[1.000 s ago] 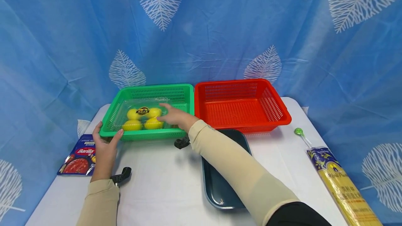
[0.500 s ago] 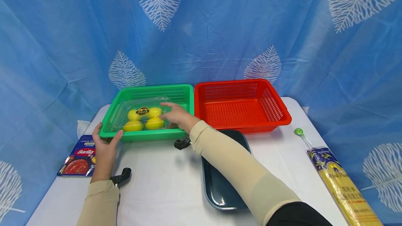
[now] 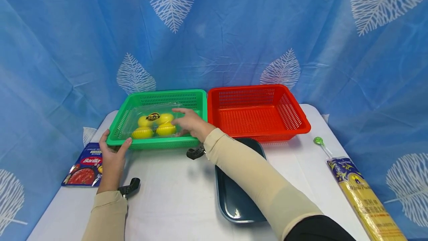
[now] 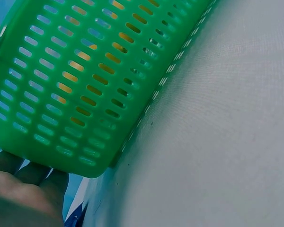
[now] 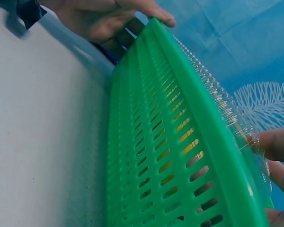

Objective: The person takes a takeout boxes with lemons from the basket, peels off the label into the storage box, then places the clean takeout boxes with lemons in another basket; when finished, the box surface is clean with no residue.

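Observation:
A green slotted basket (image 3: 167, 143) stands at the back left. In it lies a clear plastic box (image 3: 174, 106) with a dark label, holding several yellow, lemon-like fruits (image 3: 142, 132). My left hand (image 3: 113, 159) grips the basket's front left corner, thumb over the rim and fingers round the side. The left wrist view shows those fingers (image 4: 31, 175) under the corner. My right hand (image 3: 192, 122) reaches over the basket's front rim and holds the box's right end. In the right wrist view the box's ridged edge (image 5: 222, 101) rises above the rim beside the fingers (image 5: 279, 144).
A red basket (image 3: 254, 137) adjoins the green one on the right. Under my right forearm lies a dark blue tray (image 3: 234, 203). A Barilla pouch (image 3: 83, 168) sits by my left hand. A green lollipop (image 3: 318, 140) and a spaghetti pack (image 3: 364, 196) lie at the right edge.
The clear box has shifted slightly to the right inside the green basket, the right hand moving with it. My left hand has stayed at the basket's corner.

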### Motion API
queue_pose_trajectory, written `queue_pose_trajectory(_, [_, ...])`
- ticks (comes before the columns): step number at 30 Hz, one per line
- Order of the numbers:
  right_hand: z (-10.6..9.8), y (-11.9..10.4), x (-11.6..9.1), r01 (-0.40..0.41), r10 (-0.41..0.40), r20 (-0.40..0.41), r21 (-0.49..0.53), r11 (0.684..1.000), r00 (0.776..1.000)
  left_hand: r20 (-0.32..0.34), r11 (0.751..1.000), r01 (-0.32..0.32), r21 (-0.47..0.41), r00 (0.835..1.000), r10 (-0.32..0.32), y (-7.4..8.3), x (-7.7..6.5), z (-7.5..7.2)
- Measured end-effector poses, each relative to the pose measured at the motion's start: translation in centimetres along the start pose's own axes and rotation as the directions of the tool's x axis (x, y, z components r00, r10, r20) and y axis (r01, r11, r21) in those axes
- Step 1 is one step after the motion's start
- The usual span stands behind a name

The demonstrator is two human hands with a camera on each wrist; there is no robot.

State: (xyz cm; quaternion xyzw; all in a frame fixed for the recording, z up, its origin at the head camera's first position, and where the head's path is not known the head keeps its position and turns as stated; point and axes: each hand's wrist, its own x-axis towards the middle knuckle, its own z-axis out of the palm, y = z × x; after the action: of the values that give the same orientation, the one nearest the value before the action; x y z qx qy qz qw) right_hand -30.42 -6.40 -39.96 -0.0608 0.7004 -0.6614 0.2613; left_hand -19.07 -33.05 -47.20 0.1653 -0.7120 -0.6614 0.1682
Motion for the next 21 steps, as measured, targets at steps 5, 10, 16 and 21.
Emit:
queue_pose_trajectory(5, [-0.1, -0.2, -0.3, 0.01, -0.01, -0.008, 0.03, 0.999, 1.0, 0.005, 1.0, -0.007, 0.006, 1.0, 0.007, -0.1, -0.1, -0.1])
queue_pose_trajectory(10, [-0.4, -0.6, -0.5, 0.016, -0.015, -0.016, 0.049, 0.999, 1.0, 0.01, 1.0, -0.019, 0.003, 1.0, 0.019, -0.1, -0.1, -0.1])
queue_pose_trajectory(16, [-1.1, -1.1, -1.1, 0.015, -0.014, -0.003, 0.075, 0.997, 1.0, 0.014, 1.0, -0.024, -0.019, 1.0, 0.025, 0.0, -0.1, 0.0])
queue_pose_trajectory(21, [-1.6, -1.6, -1.7, 0.024, -0.025, 0.009, 0.074, 0.997, 1.0, 0.014, 0.999, -0.029, -0.021, 0.999, 0.029, 0.0, -0.1, -0.1])
